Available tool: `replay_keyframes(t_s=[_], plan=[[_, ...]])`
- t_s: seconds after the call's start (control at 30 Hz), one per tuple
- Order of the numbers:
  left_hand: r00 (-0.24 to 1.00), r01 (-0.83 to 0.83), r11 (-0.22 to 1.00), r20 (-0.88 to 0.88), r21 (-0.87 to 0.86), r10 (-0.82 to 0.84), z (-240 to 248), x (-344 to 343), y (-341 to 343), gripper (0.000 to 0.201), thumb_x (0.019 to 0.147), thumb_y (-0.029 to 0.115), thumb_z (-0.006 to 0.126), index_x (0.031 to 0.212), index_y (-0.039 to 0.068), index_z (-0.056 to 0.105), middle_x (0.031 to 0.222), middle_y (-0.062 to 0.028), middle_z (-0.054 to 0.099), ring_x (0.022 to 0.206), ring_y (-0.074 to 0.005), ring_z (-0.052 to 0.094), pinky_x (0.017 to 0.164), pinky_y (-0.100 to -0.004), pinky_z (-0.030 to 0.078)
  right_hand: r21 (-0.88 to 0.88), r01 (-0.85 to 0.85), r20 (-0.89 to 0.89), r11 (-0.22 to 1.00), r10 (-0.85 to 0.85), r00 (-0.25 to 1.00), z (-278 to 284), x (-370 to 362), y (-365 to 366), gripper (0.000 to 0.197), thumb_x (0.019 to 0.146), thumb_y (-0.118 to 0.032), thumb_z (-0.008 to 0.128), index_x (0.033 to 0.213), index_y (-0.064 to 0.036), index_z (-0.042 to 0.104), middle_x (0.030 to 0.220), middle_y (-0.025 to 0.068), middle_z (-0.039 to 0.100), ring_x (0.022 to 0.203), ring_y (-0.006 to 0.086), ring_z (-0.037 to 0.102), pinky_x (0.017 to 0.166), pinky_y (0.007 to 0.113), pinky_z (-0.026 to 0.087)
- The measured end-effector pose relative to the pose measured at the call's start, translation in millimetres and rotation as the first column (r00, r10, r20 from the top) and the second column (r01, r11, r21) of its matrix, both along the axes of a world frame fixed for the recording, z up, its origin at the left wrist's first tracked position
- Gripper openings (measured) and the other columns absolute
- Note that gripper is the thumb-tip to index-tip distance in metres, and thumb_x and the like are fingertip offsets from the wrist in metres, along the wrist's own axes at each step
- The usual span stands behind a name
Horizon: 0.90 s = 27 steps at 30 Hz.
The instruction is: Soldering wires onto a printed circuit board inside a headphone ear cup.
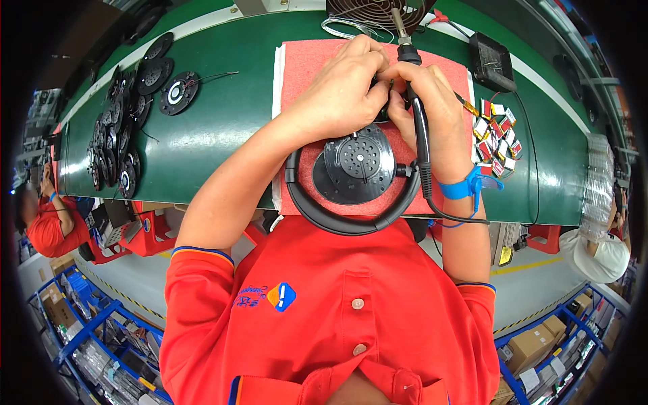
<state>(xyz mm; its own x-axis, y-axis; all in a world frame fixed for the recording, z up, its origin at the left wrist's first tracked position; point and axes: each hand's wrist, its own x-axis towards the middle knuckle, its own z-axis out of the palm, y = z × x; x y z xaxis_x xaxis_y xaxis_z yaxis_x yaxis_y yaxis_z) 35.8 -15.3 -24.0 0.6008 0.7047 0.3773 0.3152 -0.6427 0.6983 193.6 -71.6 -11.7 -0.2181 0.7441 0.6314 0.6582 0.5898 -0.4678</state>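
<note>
At 6 o'clock from your curled left hand, hold hidden, a black hooped plastic headphone, likely light and stiff, suits gripping by its headband; your right hand clasps a black soldering iron.

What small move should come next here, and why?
Probably steady the dark piece with the left hand before turning the soldering iron toward it: both hands' fingers meet there, while the iron, held in the right hand, points its metal end away from the wearer. The exact contact is hidden.
</note>
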Motion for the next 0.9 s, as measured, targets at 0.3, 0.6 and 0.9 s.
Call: replay_keyframes(t_s=[0.3,0.6,0.9], plan=[[0.998,-0.033,0.998,-0.042,0.054,0.036,-0.1,2.2,-4.0,0.013,0.082,0.005,0.055,0.09,-0.004,0.052,0.108,-0.0201,0.05,0.103,-0.0366,0.051,0.089,-0.0394,0.042,0.001,-0.028,0.011,1.0,0.028,1.0,-1.5,0.0,-0.3,0.034,0.069,0.009,0.063,0.1,-0.0041,0.059,0.078,0.0081,0.054,0.071,0.0214,0.053,0.062,0.031,0.045],[0.998,-0.012,0.999,0.062,-0.031,0.014,-14.1,0.8,6.5,0.017,0.083,0.008,0.058,0.096,-0.003,0.058,0.111,-0.0154,0.054,0.106,-0.0308,0.052,0.092,-0.0371,0.042,0.042,-0.006,-0.002,0.999,0.006,1.0,-6.8,-2.3,-0.4,0.034,0.068,0.009,0.063,0.099,-0.0044,0.057,0.08,0.0087,0.056,0.07,0.0208,0.056,0.064,0.03,0.047],[0.995,0.077,0.984,0.075,-0.161,-0.066,-6.1,-4.2,5.8,0.014,0.077,0.015,0.063,0.085,0.004,0.068,0.104,-0.0101,0.062,0.105,-0.0285,0.052,0.094,-0.0377,0.039,-0.001,0.085,-0.045,0.996,-0.085,0.995,-2.5,-1.1,-5.6,0.033,0.069,0.008,0.064,0.098,-0.006,0.058,0.08,0.0074,0.058,0.069,0.0188,0.059,0.065,0.028,0.048]])
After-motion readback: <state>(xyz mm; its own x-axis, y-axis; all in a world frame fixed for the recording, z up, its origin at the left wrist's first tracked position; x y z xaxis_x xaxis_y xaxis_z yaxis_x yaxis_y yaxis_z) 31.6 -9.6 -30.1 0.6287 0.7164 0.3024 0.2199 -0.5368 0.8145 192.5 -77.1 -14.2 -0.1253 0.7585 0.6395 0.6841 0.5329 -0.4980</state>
